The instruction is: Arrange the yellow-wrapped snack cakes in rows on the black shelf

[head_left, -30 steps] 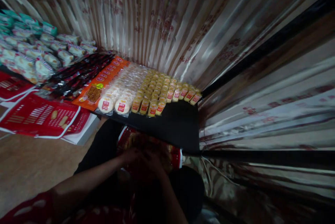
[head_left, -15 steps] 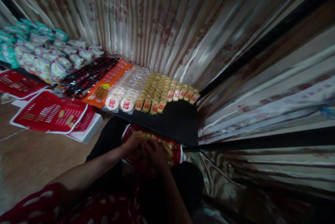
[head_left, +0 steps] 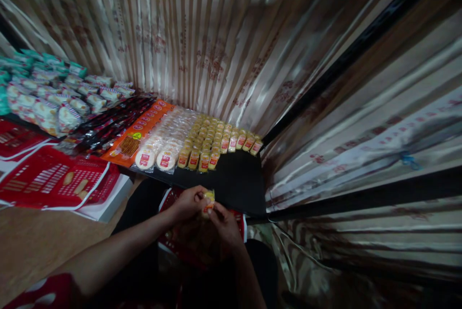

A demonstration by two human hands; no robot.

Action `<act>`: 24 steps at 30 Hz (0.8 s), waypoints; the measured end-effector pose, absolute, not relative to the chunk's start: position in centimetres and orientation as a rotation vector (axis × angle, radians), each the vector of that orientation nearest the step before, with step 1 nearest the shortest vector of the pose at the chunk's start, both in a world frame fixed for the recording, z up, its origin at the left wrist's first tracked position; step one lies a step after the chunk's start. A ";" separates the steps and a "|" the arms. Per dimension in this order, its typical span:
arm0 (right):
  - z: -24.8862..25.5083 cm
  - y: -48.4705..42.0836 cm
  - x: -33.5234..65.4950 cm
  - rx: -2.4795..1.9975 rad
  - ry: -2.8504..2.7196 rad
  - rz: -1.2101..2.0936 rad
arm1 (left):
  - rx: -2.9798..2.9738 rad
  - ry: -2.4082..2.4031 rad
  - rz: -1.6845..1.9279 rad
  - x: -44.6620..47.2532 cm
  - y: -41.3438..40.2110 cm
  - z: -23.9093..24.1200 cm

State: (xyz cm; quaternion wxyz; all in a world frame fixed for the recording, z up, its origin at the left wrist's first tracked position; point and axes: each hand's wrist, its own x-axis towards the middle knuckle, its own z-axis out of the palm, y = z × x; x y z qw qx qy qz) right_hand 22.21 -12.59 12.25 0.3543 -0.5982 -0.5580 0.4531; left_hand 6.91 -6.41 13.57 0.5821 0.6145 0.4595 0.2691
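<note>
Between my two hands is a small yellow snack packet point(head_left: 208, 197) with a red label, held above my lap. My left hand point(head_left: 190, 201) pinches its left side. My right hand point(head_left: 224, 222) grips it from the lower right. Below them, a red bag point(head_left: 171, 225) with a white edge lies on my lap, its inside mostly hidden by my hands and shadow. Just beyond, rows of similar yellow packets point(head_left: 204, 160) stand on a black table point(head_left: 238, 179). Left of those lie clear-wrapped round white crackers point(head_left: 166, 160).
Further left on the table are an orange snack bag point(head_left: 130, 140), dark slim packets point(head_left: 108, 126), white wrapped snacks point(head_left: 70, 116) and green packets point(head_left: 54, 60). Red bags point(head_left: 54, 174) rest on a white box point(head_left: 108, 198) at left. A striped curtain point(head_left: 216, 34) and black frame bar point(head_left: 346, 58) enclose the table.
My hands have risen out of the red bag, and a yellow snack packet now shows between them. The view has shifted slightly, so the table goods appear lower and further left.
</note>
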 end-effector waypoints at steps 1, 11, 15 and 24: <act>12.7 -12.4 22.7 -1.581 -1.473 1.096 | 1.497 1.087 0.638 7.5 -6.2 13.8; 11.4 -7.0 27.1 -1.588 -1.143 0.839 | 1.720 1.287 0.708 14.3 -3.5 15.4; 10.1 -4.0 28.5 -1.586 -1.041 0.779 | 1.686 1.297 0.774 16.9 -2.5 15.1; 9.5 2.7 32.6 -1.841 -0.997 0.443 | 1.647 1.291 0.672 21.5 1.7 15.7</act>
